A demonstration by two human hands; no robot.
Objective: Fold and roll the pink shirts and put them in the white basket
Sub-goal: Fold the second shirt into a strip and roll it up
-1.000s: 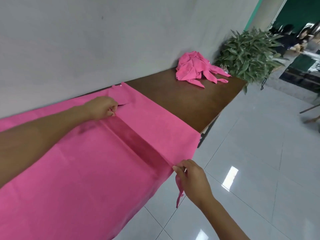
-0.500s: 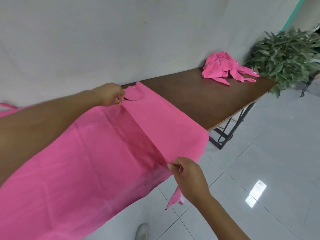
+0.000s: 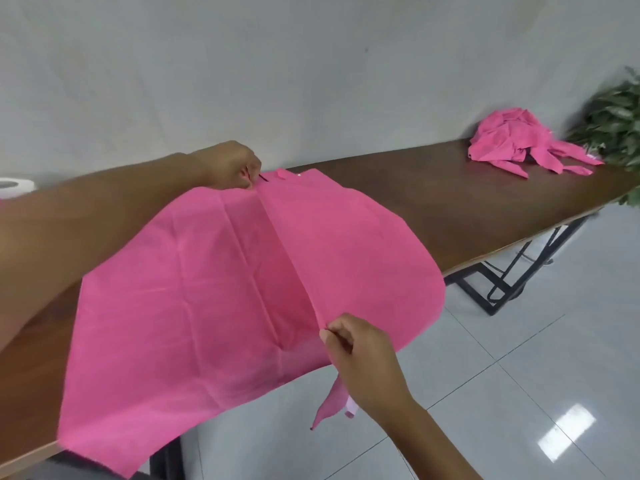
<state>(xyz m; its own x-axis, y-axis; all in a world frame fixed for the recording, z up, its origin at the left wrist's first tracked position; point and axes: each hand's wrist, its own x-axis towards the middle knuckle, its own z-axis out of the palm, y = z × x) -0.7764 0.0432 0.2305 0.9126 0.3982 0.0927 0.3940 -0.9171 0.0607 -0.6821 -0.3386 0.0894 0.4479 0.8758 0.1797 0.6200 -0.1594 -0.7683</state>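
A: Currently we pinch the pink shirt (image 3: pixel 221 292) along one raised crease: left hand (image 3: pixel 230 166) at 11 o'clock near the collar, right hand (image 3: pixel 358 344) at 5 o'clock at the hem. It drapes over the table (image 3: pixel 450 209) edge.

B: Risk?

A: Uneven pull skews the fold; the overhang may drag it off. Spare shirts (image 3: pixel 519 143) lie at 2 o'clock; we see no basket.

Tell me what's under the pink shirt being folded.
The pink shirt lies on the brown table, its near edge overhanging the floor. Anything else beneath is covered by fabric.
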